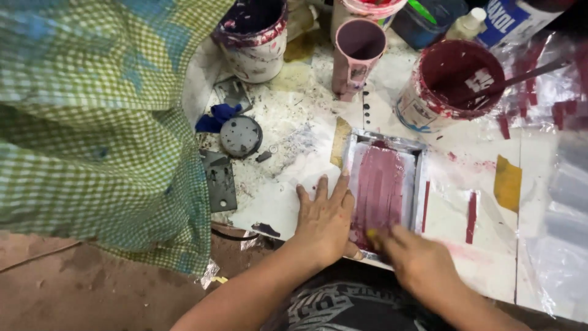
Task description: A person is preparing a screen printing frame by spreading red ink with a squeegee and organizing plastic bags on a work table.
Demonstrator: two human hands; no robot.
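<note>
A small rectangular printing frame [418, 178] lies on the white worktop, its mesh smeared with streaks of purple-red ink [378, 187]. My left hand [324, 217] lies flat with fingers spread on the frame's left edge and the paper beside it. My right hand [410, 254] is at the frame's near end, blurred, with its fingers closed on a small yellowish tool [372, 233] that touches the ink. How much of the tool there is cannot be seen.
Paint tubs stand along the back: a dark purple one [254, 37], a mauve cup [358, 52] and a dark red tub [450, 86] with a stick in it. A round grey lid [241, 136] and blue rag [217, 116] lie left. Green checked cloth [92, 122] fills the left.
</note>
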